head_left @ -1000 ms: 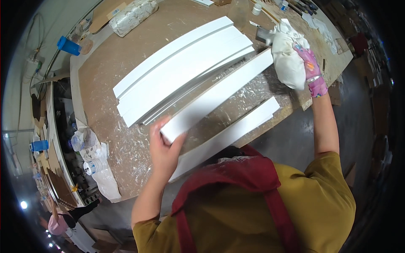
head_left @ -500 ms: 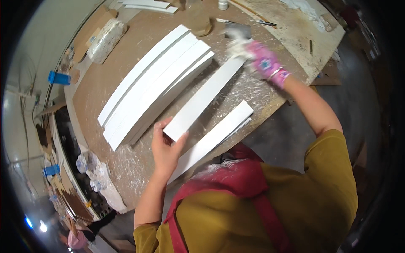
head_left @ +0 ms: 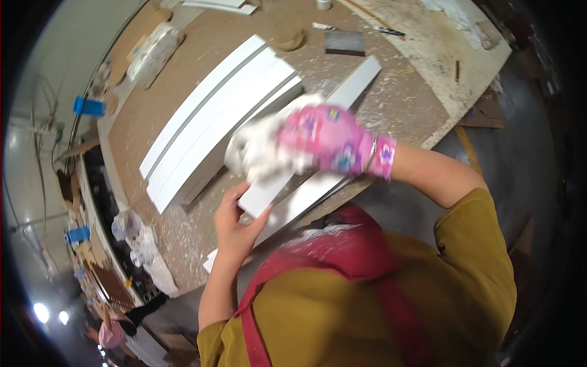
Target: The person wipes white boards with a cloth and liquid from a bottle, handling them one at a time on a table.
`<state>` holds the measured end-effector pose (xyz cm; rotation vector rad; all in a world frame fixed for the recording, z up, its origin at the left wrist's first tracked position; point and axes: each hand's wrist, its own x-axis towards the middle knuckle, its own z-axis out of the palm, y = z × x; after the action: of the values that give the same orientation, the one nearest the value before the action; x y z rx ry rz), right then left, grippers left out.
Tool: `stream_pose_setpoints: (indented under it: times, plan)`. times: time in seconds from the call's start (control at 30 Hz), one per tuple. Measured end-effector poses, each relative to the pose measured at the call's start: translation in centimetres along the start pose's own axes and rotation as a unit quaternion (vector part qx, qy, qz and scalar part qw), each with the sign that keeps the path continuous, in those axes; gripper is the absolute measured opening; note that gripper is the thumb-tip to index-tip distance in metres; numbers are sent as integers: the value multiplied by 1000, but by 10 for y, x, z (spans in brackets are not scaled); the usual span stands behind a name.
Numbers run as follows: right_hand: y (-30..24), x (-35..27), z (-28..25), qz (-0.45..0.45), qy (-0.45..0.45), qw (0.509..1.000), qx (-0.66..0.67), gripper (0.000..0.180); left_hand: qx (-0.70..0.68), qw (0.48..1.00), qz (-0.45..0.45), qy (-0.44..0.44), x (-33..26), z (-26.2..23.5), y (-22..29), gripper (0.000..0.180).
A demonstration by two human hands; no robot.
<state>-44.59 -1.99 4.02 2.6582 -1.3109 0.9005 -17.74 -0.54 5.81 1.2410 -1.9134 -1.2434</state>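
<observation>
Far left: blue box [head_left: 89, 106] at bench [head_left: 202, 55] edge, plastic-wrapped bundle [head_left: 150, 50] further up on the bench. Clear bags [head_left: 137, 235] hang off the near-left bench edge.

Left-centre: stack of white boards [head_left: 208, 125] lying flat, side by side, running diagonally from lower left to upper right. Bench around them dusted with white powder.

Centre: left hand [head_left: 235, 223], bare, fingers curled around the near end of the strip [head_left: 354, 82], thumb on the side, gripping it. The strip is a long white piece lying diagonally on the bench just right of the boards; its far end points at the grey block [head_left: 343, 41]. A second white strip [head_left: 306, 199] lies alongside and closer to the person, partly overhanging the bench edge.

Centre-right: right hand [head_left: 330, 139] in a pink flowered glove, closed on a white rag [head_left: 263, 150], bunched up. Rag sits on top of the strip near its middle, pressed onto it as far as I can tell; that area is motion-blurred so contact isn't sharp.

Top centre: brown lump [head_left: 290, 40] and the grey block on the bench, thin sticks [head_left: 367, 12] past them.

Right: lighter, paint-stained panel [head_left: 446, 55] forms the bench's right end. Dark floor [head_left: 526, 153] beyond.
</observation>
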Motion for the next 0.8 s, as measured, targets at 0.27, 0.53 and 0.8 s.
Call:
stream_pose_setpoints:
  times: [0.27,0.53,0.8]
  plan:
    - [201,-162,-47,488,54,867,-90,32,57,998,-34,0,15,-8,11,40]
    - [-10,16,-36,202,-19,932,300,35,-293,856,-393,-164,40,-38,20,40]
    - [77,-41,-3,161,-129,956,-210,31,-388,771,-439,-249,36,-11,12,41]
